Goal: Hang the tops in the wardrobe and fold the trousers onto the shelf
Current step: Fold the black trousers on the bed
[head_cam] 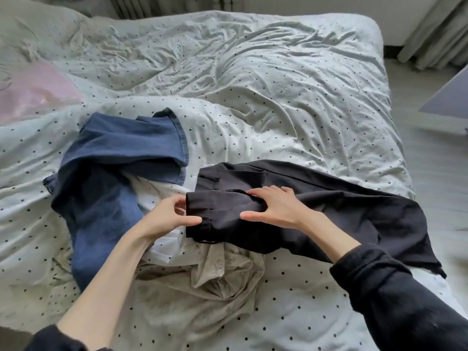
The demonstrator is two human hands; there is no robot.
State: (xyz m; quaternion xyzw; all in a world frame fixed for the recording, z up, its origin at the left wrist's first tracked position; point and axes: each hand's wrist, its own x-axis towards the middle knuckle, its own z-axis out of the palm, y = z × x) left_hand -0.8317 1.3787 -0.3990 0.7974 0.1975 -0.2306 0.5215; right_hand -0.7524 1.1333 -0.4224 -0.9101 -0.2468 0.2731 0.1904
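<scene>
One pair of black trousers [316, 211] lies across the near right part of the bed [253, 72], waistband toward the centre, legs trailing off toward 4 o'clock at the mattress edge. Two hands are on the waistband end. The left hand [167, 214] pinches the waistband's left edge between thumb and curled fingers. The right hand [273, 206] lies flat on the fabric just to the right, fingers extended and spread, thumb pointing toward the left hand; it presses rather than grips. Both forearms are bare, with one dark sleeve [395, 295] pushed up on the right arm.

At 9 o'clock from the trousers lies one navy blue garment [114, 173], rumpled, its hem turned up toward 12 o'clock. Between it and the trousers, partly beneath both, sits one white garment [162, 188]. At 6 o'clock from the hands lies one crumpled beige garment [202, 282], touching the white one. Four garments in all are counted; whether more lie under the pile cannot be told.

All rest on one pale duvet with dark dots. One pink item [33, 89] lies at the bed's far left, 10 o'clock. One curtain [438, 29] hangs at 1 o'clock beyond the bed.
</scene>
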